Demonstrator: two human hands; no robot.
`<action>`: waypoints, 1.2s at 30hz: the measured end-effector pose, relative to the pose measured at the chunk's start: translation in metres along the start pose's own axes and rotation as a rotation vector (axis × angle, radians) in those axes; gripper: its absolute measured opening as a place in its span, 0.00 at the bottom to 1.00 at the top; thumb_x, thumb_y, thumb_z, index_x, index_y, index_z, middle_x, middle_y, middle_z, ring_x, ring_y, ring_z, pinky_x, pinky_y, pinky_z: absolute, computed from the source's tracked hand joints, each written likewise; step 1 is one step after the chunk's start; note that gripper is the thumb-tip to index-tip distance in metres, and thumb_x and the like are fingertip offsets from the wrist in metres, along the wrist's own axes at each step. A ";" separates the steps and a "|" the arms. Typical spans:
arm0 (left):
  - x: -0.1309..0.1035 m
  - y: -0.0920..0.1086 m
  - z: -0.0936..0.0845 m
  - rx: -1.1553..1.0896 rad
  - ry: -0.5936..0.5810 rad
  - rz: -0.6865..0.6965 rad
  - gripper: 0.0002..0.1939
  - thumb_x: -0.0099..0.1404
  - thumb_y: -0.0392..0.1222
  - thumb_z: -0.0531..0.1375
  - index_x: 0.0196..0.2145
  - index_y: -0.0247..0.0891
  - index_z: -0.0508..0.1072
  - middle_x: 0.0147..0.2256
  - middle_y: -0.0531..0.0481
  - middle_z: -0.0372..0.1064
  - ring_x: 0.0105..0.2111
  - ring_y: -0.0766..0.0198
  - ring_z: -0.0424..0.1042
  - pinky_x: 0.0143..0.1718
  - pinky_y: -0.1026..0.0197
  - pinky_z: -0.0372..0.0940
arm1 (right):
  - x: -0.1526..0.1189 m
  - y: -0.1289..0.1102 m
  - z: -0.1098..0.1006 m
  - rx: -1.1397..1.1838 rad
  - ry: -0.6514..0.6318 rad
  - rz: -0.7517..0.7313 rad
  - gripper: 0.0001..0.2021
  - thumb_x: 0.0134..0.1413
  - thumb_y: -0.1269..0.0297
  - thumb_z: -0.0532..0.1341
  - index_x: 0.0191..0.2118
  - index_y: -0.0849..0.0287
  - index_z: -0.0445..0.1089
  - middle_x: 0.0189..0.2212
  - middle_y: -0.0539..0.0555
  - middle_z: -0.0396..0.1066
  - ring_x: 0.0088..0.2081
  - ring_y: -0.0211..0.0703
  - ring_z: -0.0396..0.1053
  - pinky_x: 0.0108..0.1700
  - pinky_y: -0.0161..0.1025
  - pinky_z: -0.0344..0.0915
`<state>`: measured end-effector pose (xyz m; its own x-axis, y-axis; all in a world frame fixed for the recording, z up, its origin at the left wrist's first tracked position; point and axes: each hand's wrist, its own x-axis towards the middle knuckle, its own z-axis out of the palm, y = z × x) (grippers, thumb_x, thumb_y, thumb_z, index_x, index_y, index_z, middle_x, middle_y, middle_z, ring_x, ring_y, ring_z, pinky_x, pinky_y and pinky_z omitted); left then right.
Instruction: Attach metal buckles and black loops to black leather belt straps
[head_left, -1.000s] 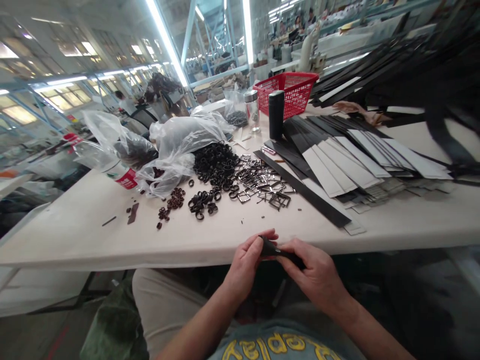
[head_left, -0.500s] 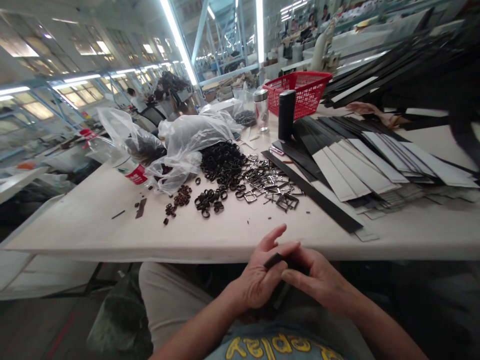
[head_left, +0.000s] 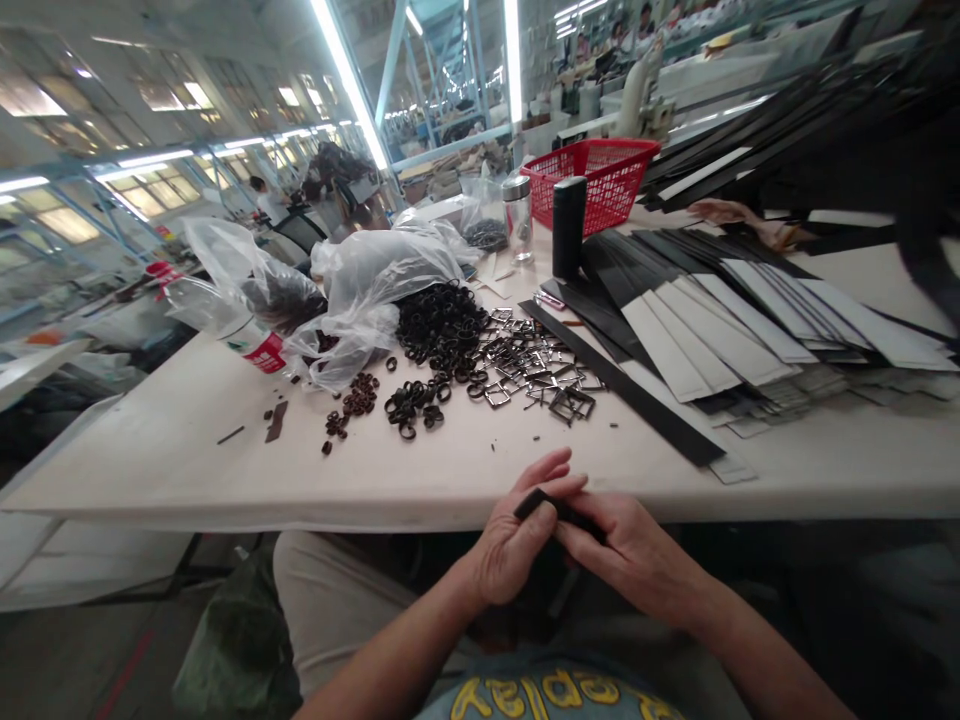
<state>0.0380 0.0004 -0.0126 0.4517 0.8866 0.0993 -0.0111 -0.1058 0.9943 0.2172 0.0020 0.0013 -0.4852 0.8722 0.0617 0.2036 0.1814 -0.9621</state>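
Both hands meet over my lap at the table's front edge. My left hand (head_left: 508,550) grips a black strip (head_left: 537,501), its thumb pressed on top. My right hand (head_left: 626,550) closes round the same dark strip farther right; its lower part is hidden by the fingers. On the table beyond lie metal buckles (head_left: 534,362), a pile of black loops (head_left: 441,325) and a smaller cluster of brown loops (head_left: 360,395). A long black strap (head_left: 630,390) slants toward the front edge at the right.
Stacked black and white strips (head_left: 712,330) cover the right side. Behind stand a red basket (head_left: 615,185), a black cylinder (head_left: 568,228) and a glass jar (head_left: 518,222). Plastic bags (head_left: 375,270) and a bottle (head_left: 259,348) lie at the left. People sit in the far background.
My left thumb has moved onto the strip, and more of the strip shows between the hands. Both hands have shifted slightly left. The view has turned a little.
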 end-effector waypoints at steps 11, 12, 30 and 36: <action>-0.001 -0.005 0.003 -0.025 0.073 -0.038 0.20 0.73 0.50 0.50 0.57 0.48 0.72 0.67 0.50 0.56 0.65 0.52 0.57 0.67 0.52 0.51 | 0.000 0.006 0.007 -0.086 0.021 0.024 0.15 0.67 0.57 0.54 0.39 0.59 0.73 0.31 0.55 0.77 0.31 0.45 0.75 0.32 0.37 0.70; -0.001 -0.004 0.002 -0.024 0.070 -0.051 0.20 0.73 0.50 0.51 0.57 0.48 0.73 0.66 0.49 0.57 0.65 0.52 0.57 0.66 0.52 0.52 | 0.000 0.007 0.007 -0.082 0.016 0.032 0.15 0.67 0.56 0.53 0.39 0.59 0.73 0.30 0.54 0.77 0.29 0.44 0.74 0.31 0.37 0.70; 0.097 -0.007 -0.129 1.098 0.246 0.022 0.06 0.62 0.37 0.63 0.37 0.40 0.79 0.43 0.43 0.75 0.44 0.52 0.73 0.51 0.52 0.64 | 0.016 0.030 -0.021 0.022 0.248 0.142 0.16 0.64 0.50 0.54 0.30 0.55 0.62 0.22 0.48 0.72 0.20 0.39 0.70 0.24 0.35 0.66; 0.102 -0.012 -0.136 1.091 0.296 -0.024 0.04 0.60 0.35 0.62 0.29 0.40 0.78 0.35 0.44 0.74 0.40 0.53 0.71 0.47 0.54 0.63 | 0.015 0.030 -0.023 0.040 0.228 0.152 0.16 0.65 0.51 0.54 0.31 0.56 0.62 0.23 0.49 0.73 0.22 0.39 0.70 0.25 0.35 0.66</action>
<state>-0.0369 0.1531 -0.0089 0.2107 0.9501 0.2299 0.8448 -0.2953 0.4463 0.2356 0.0311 -0.0203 -0.2466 0.9687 -0.0299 0.2235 0.0268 -0.9743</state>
